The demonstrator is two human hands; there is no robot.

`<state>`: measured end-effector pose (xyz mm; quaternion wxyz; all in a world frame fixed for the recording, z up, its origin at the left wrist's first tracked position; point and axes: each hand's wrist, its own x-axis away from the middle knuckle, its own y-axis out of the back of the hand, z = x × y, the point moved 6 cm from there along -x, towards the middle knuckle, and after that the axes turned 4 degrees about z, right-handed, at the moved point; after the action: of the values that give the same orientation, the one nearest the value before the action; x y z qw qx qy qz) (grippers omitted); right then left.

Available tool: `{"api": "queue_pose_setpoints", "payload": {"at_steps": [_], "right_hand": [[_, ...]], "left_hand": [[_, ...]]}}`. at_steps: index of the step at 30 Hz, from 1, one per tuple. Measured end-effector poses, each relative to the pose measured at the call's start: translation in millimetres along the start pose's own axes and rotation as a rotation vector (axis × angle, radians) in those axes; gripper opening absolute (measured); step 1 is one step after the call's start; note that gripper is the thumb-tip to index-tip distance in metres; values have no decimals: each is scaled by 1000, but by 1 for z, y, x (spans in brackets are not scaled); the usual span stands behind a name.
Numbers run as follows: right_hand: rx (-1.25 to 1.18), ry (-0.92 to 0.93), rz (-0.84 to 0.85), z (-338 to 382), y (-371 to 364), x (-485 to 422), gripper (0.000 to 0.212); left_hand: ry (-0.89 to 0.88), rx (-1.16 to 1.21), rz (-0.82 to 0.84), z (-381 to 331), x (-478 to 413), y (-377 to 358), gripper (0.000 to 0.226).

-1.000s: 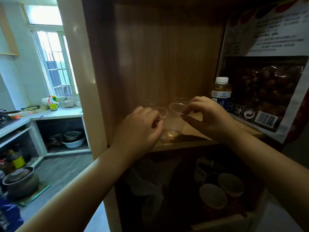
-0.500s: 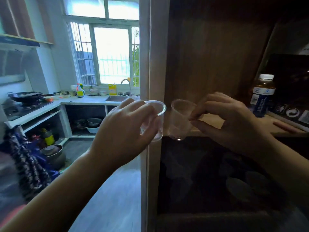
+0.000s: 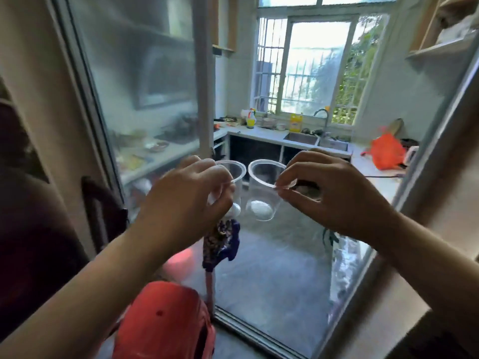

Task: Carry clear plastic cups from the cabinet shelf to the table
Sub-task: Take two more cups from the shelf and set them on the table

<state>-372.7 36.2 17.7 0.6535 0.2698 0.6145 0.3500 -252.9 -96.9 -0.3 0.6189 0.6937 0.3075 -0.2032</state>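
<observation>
I hold two clear plastic cups upright in mid-air in front of me, side by side. My left hand (image 3: 191, 200) grips the left cup (image 3: 237, 177) by its rim and side, and its fingers hide most of that cup. My right hand (image 3: 334, 195) pinches the rim of the right cup (image 3: 261, 195) between thumb and fingers. The right cup shows whole, with its round base pale against the floor. The two cups nearly touch at the rims. The cabinet shelf and the table are out of view.
A glass sliding door (image 3: 145, 99) stands at left, its frame (image 3: 425, 193) at right, with the kitchen beyond. A counter with a sink (image 3: 300, 138) runs under the window. An orange bag (image 3: 387, 151) lies on the right counter. A red object (image 3: 166, 322) and a patterned cloth (image 3: 220, 242) sit below my hands.
Both cups have left the cabinet shelf and travelled left with my hands. My view has swung from the cabinet to the kitchen doorway.
</observation>
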Motion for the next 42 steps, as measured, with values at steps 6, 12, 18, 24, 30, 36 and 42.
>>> {"api": "queue_pose_setpoints", "payload": {"at_steps": [6,12,18,24,30,36,42], "right_hand": [[-156,164,68,73,-134,-102,9],[-313,382,159,176,-235,-177,11],[-470,611,214,277,-304,-214,10],[-609,783,276,342,-366,-238,9],[-653,853,323,370,-427,-279,13],[-635,942,321,387,-497,-342,10],[-678,938,306,408,-567,-410,14]], "left_hand": [[213,-152,49,130,94,81,21],[472,-314,45,201,200,160,24],[707,-465,29,227,287,213,17],[851,-549,24,256,349,244,17],[934,-617,54,315,374,251,17],[998,-573,43,412,382,257,13],[1074,-524,72,512,399,264,14]]}}
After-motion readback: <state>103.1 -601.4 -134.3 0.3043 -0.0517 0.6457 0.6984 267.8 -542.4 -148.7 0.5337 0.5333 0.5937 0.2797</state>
